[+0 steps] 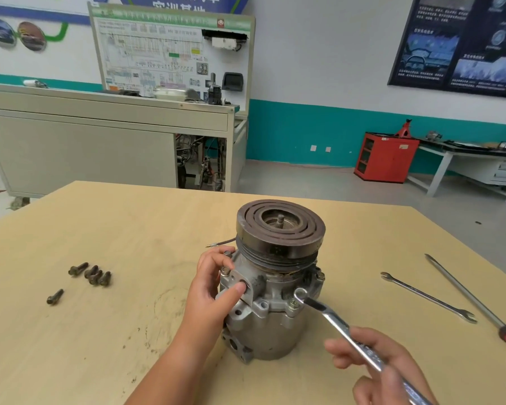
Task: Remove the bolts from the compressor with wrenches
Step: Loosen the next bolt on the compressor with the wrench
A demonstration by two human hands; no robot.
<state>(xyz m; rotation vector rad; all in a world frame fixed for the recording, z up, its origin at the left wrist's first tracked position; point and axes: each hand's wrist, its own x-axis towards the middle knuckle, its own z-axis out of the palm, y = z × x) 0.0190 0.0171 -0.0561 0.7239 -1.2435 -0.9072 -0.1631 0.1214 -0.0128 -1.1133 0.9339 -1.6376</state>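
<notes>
Right hand (pixel 383 366) gripping steel wrench (pixel 342 325), ribbed compressor (pixel 272 287)

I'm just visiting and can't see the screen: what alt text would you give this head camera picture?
A person's left hand steadies an upright metal compressor on a wooden table, while the right hand holds a wrench with its ring end at a flange bolt. Five removed bolts lie to the left; a spare wrench and a screwdriver lie right.

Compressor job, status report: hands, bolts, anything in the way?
Left hand braces compressor. Right hand holds wrench, ring end at a flange bolt. Five loose bolts on table. Nothing in the way.
</notes>
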